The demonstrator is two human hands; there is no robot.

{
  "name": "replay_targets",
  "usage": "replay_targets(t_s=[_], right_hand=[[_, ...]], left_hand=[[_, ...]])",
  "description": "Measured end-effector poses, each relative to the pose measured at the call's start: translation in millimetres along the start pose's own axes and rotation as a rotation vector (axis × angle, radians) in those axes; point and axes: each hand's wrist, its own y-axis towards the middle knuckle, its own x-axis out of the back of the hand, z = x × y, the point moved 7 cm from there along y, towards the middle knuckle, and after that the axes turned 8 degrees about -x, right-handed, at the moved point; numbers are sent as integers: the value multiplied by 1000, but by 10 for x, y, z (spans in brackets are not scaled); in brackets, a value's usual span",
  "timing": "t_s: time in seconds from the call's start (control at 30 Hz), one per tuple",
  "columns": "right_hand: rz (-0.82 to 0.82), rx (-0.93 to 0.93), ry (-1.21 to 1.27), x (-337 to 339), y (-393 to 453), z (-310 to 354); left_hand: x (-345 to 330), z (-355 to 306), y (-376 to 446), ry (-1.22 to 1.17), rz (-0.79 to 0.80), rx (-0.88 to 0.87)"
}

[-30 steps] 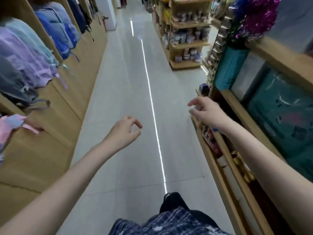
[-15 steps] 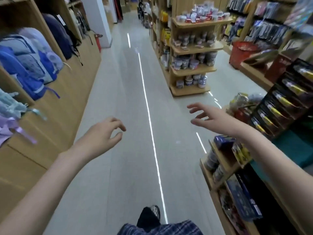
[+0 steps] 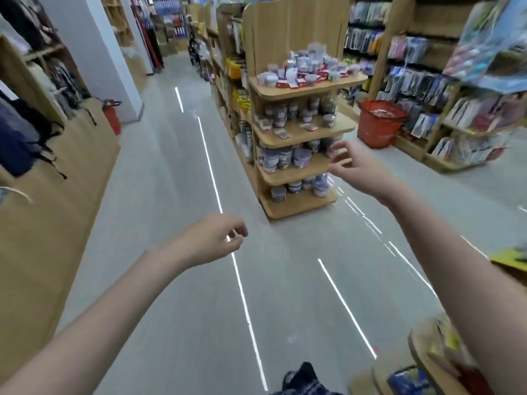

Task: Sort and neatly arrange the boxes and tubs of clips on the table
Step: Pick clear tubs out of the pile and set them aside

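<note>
A wooden end-of-aisle stand with several tiers rises ahead, right of centre. Its top tier holds a jumble of tubs and small red-and-white boxes of clips. The lower tiers carry rows of round tubs. My left hand hovers over the floor with loosely curled fingers and holds nothing. My right hand reaches out in front of the stand's lower tiers, fingers spread, empty and not touching anything.
A grey floor aisle runs forward between shelves. Backpacks hang on the left, near a red fire extinguisher. A red basket stands right of the stand. Stocked shelves fill the right; a low shelf corner is at bottom right.
The view has swung right and forward, bringing the clip stand much closer. Both hands stay raised and empty; the right hand now lines up with the stand's lower tiers.
</note>
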Motion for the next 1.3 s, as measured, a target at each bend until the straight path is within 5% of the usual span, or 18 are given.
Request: replay_targets(t_s=[0.23, 0.4, 0.83, 1.3], right_hand=[[-219, -148, -53, 378, 2264, -275], [-110, -24, -377, 135, 3718, -274], [-87, -123, -525, 699, 6937, -778], [48, 374, -481, 1057, 9535, -896]], left_hand=[[892, 1025, 1788, -115, -402, 85], [1083, 1882, 3365, -148, -430, 64], [1770, 3329, 6630, -288, -535, 139], [1799, 3577, 8816, -257, -678, 307]])
